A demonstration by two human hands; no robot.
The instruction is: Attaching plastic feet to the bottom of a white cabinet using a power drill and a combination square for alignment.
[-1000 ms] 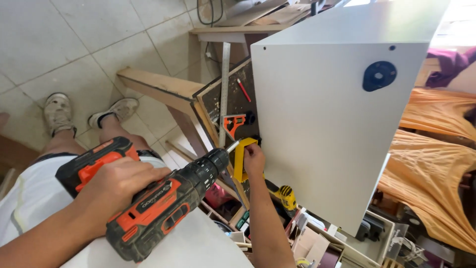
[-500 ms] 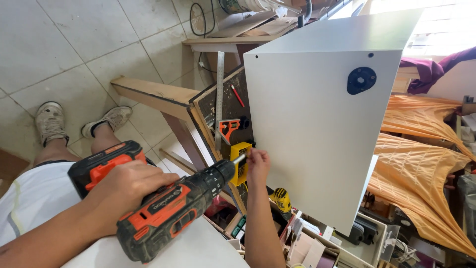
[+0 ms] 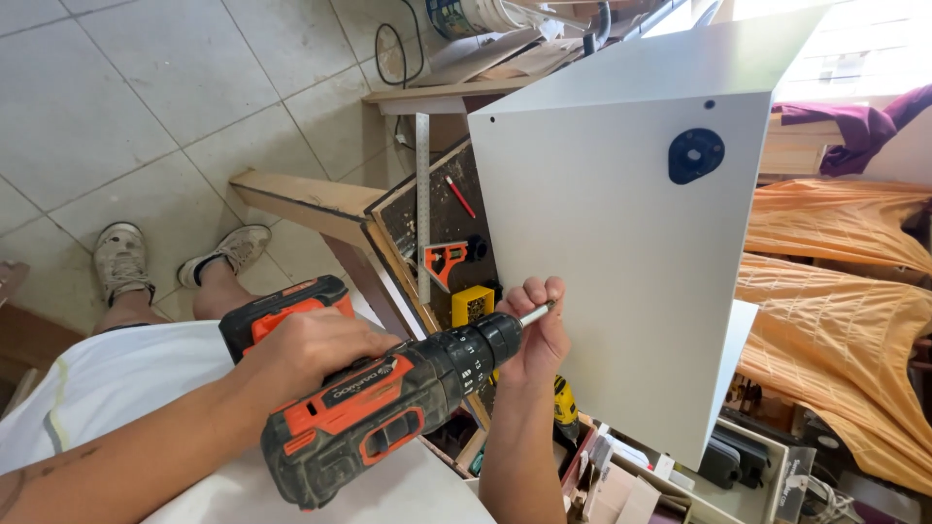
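The left hand [image 3: 311, 351] has its grip wrapped tight around the orange-and-black drill [image 3: 383, 408]. The right hand [image 3: 539, 335] pinches the drill bit [image 3: 536, 312] against the white panel [image 3: 621, 262]. The bit's tip is hidden behind the fingers.

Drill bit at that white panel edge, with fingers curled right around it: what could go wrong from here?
1. The right hand pinches the bit just ahead of the chuck; if the cordless drill spins, fingers could get nicked or wound in.
2. The bit meets the white panel close to its edge, so it may skate off or chip the face.
3. The left hand alone carries the drill, so a kick could twist it off line.
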